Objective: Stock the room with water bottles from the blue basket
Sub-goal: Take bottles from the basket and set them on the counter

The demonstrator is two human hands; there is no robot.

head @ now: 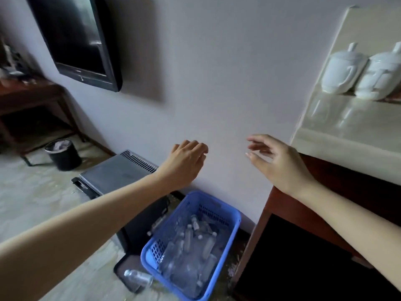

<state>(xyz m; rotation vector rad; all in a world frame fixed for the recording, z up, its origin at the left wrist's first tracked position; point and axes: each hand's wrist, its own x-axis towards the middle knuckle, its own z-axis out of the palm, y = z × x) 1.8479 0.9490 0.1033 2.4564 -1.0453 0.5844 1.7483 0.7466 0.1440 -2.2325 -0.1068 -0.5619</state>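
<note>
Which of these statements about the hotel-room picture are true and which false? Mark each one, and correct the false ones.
1. The blue basket stands on the floor and holds clear water bottles. True.
2. The left hand grips a water bottle. False: it holds nothing, its fingers loosely curled.
3. Two white lidded cups stand side by side on the pale counter. True.
4. The right hand rests on the counter. False: it hangs in the air beside the counter, fingers spread.
5. The black waste bin stands inside the basket. False: it stands on the floor near the dark wooden desk.
6. A television hangs on the wall. True.
</note>
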